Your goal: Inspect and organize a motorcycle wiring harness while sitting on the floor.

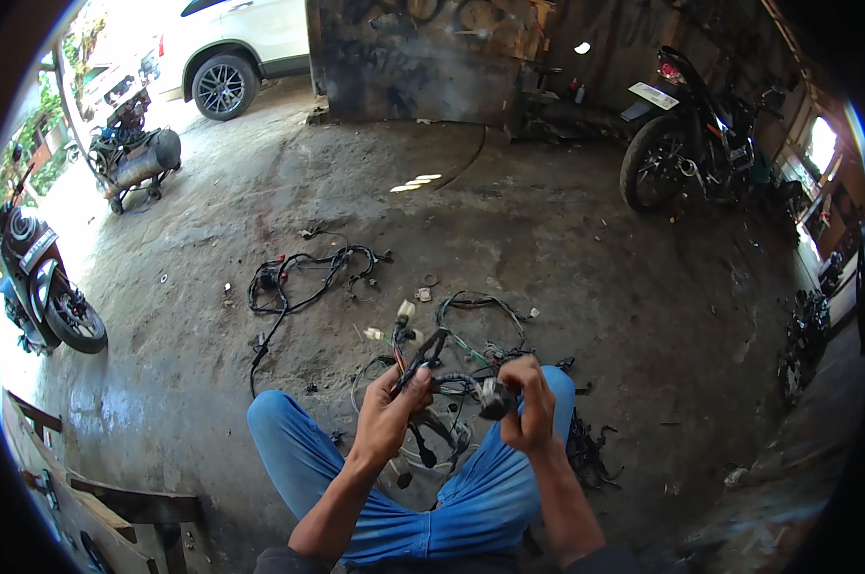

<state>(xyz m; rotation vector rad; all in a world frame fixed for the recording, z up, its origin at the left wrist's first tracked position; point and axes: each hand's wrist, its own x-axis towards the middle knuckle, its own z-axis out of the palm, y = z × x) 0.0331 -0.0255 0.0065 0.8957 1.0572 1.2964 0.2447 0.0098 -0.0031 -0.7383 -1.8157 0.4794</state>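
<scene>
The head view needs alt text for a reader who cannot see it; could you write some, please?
A squatting person's left hand and right hand hold a tangled wiring harness over blue-trousered knees. Another black harness lies on the concrete floor, with a parked motorcycle beyond.

A tangled wiring harness [449, 378] of black, green and red leads hangs between both hands above the blue-trousered knees, one black connector block [495, 397] pinched at its right end, loose loops trailing to the concrete floor [566, 249].
</scene>
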